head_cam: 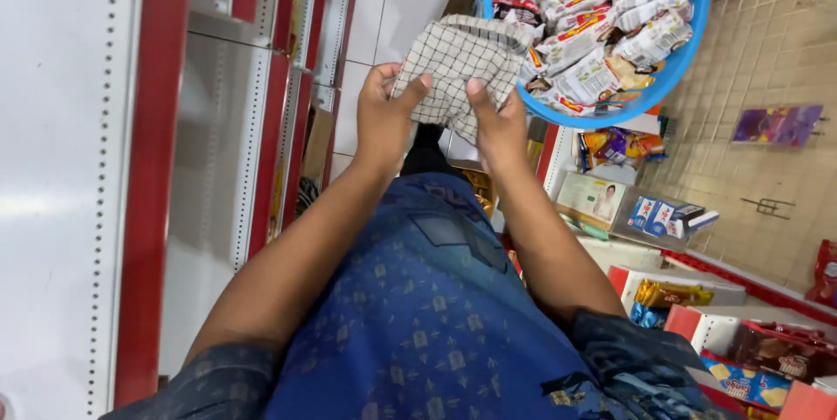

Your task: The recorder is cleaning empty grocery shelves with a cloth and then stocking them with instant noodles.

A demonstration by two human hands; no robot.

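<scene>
While hands grip, checked cloth (453, 67) crumples.

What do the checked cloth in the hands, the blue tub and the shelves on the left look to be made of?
Checked cloth: soft woven fabric, matte; it folds and bunches between the left hand and right hand. Blue tub: probably moulded plastic, with a smooth, slightly glossy rim. Shelves: likely painted metal, white and glossy, with rows of punched holes and red edge strips.
</scene>
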